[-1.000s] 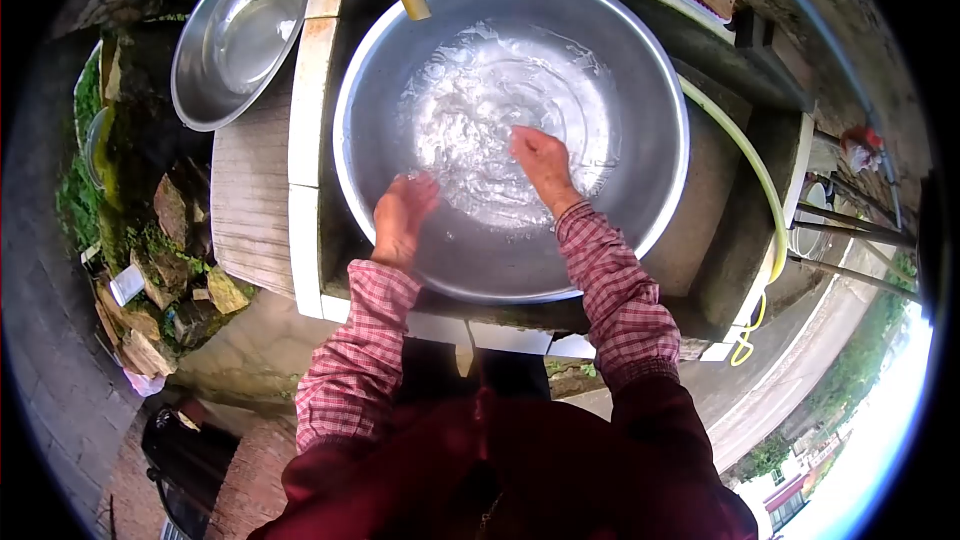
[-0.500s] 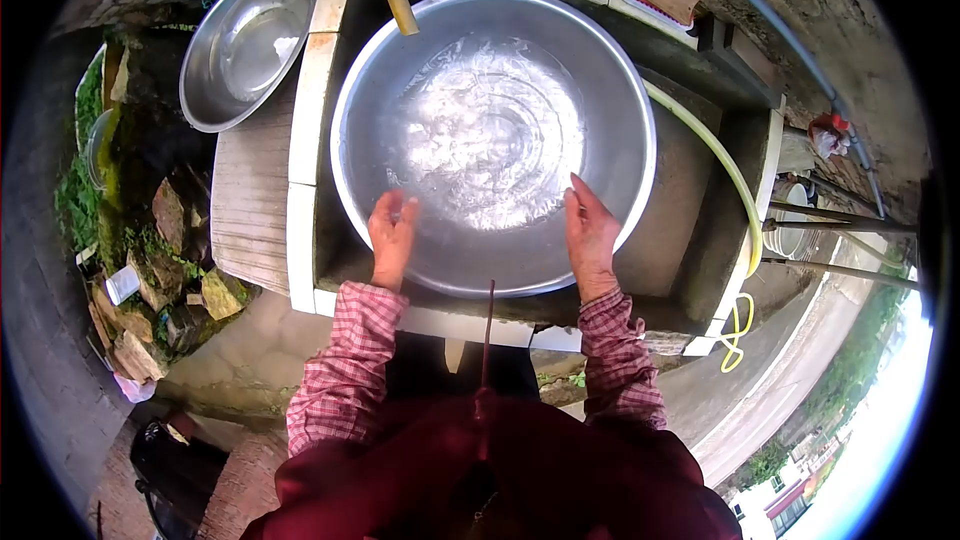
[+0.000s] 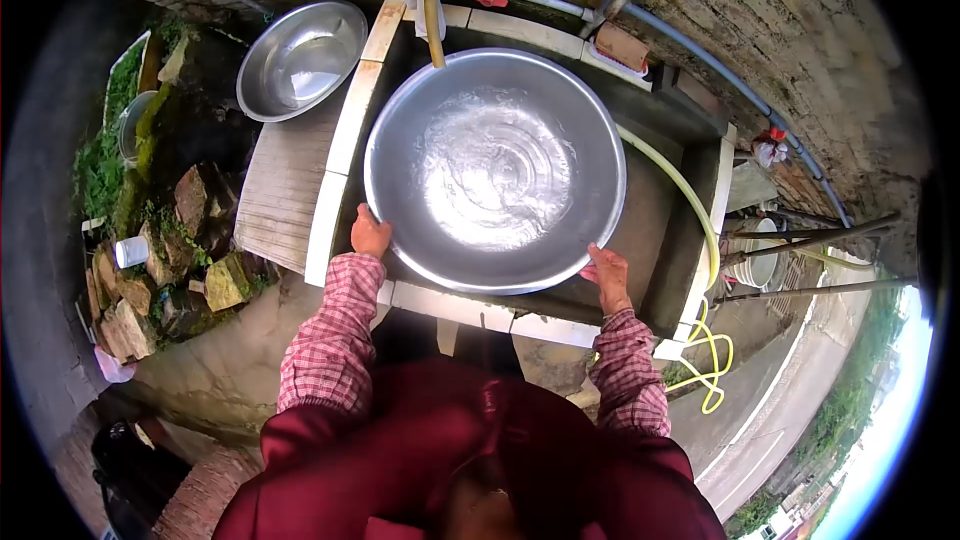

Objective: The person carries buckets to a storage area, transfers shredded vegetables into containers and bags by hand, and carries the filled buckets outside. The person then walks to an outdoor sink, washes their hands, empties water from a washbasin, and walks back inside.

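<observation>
A large round metal basin (image 3: 596,165) rests in the tiled sink (image 3: 462,308), with shallow rippling water (image 3: 495,170) in its bottom. My left hand (image 3: 371,233) is closed on the basin's rim at the lower left. At the lower right, my right hand (image 3: 608,278) grips the same rim, its thumb and fingers bent around the edge. The end of a yellowish-brown hose (image 3: 433,15) hangs at the basin's far edge. Both of my sleeves are red-and-white checked.
A smaller metal basin (image 3: 268,75) stands on the ribbed stone slab (image 3: 285,180) at the left. A pale yellow-green hose (image 3: 690,192) runs along the sink's right side. Pipes (image 3: 545,0) line the back wall. Rocks (image 3: 195,198) lie at lower left; poles (image 3: 800,292) jut in from the right.
My hands have moved from over the inside of the basin outward to its rim and taken hold of it. The view has shifted, showing more of the back wall.
</observation>
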`<act>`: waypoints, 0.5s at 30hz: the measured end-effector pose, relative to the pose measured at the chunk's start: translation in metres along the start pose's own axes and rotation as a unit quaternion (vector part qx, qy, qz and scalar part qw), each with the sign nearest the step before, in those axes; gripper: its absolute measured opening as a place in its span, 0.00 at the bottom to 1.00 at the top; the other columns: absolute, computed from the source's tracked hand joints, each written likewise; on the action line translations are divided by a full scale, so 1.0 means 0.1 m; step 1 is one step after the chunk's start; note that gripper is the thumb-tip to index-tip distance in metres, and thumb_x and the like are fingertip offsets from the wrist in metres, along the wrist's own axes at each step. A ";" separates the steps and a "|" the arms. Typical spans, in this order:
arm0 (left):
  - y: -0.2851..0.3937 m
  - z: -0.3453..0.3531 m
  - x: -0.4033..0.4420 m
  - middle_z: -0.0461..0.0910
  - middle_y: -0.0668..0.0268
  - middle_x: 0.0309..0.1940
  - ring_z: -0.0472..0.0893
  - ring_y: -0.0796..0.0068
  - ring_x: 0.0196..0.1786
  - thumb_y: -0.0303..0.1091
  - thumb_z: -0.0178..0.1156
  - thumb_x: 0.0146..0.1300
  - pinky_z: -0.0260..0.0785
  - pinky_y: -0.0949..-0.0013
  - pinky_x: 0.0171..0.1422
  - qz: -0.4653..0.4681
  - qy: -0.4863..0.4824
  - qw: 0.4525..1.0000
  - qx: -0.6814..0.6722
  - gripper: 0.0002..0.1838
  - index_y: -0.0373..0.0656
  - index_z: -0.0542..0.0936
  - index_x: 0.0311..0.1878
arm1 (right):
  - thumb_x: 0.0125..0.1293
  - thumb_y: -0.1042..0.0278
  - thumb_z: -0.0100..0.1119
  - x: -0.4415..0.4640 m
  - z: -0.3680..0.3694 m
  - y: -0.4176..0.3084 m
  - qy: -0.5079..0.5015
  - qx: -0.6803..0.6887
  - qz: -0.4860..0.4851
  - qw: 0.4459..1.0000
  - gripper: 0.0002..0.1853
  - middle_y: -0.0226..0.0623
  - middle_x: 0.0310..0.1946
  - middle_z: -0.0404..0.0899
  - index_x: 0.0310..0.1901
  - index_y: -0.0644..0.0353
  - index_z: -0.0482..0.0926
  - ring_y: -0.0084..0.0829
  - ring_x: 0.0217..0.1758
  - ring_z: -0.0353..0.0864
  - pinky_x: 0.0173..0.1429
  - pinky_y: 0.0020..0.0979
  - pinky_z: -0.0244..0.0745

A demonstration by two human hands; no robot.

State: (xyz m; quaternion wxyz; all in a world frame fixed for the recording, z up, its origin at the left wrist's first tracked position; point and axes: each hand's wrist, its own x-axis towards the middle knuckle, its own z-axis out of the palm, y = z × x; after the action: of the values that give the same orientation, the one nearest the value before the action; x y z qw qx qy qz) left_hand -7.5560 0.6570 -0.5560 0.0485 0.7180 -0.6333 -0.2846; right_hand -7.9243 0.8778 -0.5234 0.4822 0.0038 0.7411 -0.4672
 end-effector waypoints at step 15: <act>0.35 -0.41 -0.63 0.74 0.62 0.19 0.72 0.74 0.18 0.22 0.61 0.40 0.63 0.71 0.22 -0.203 -0.247 0.871 -0.372 0.10 0.29 0.73 0.27 | 0.60 0.68 0.56 -1.08 -0.04 -1.63 -0.037 0.130 -0.131 0.982 0.12 0.35 0.23 0.77 0.39 0.69 0.74 0.21 0.22 0.76 0.28 0.14 0.72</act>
State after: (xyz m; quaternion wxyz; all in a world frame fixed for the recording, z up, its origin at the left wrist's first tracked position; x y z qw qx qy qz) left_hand -7.5701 0.6974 -0.4843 0.0955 0.6660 -0.3120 -0.6707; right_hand -7.9436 0.8366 -0.3329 0.4397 -0.0479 0.6495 -0.6185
